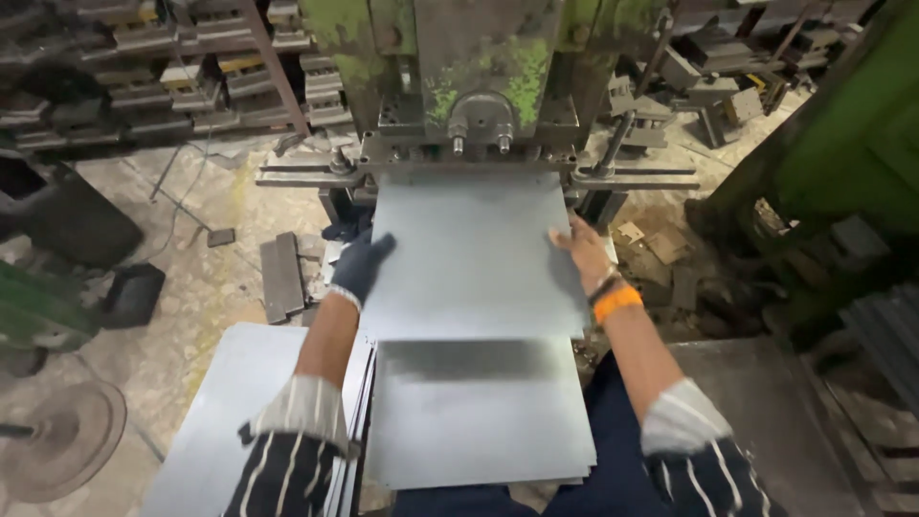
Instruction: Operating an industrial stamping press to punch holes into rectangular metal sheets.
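Observation:
A flat grey metal sheet [474, 254] lies with its far edge under the head of a worn green press [479, 91]. My left hand [362, 266], in a dark glove, grips the sheet's left edge. On the right edge rests my right hand [582, 247], bare, with an orange band at the wrist. Below the held sheet, on my lap, sits a stack of similar sheets [479, 416].
Another pile of metal sheets [225, 421] lies at the lower left. Shelves of metal dies [182, 67] stand at the back left. A green machine [842, 163] rises at the right, a metal table [766, 421] beside me. Scrap blocks [282, 278] lie on the dusty floor.

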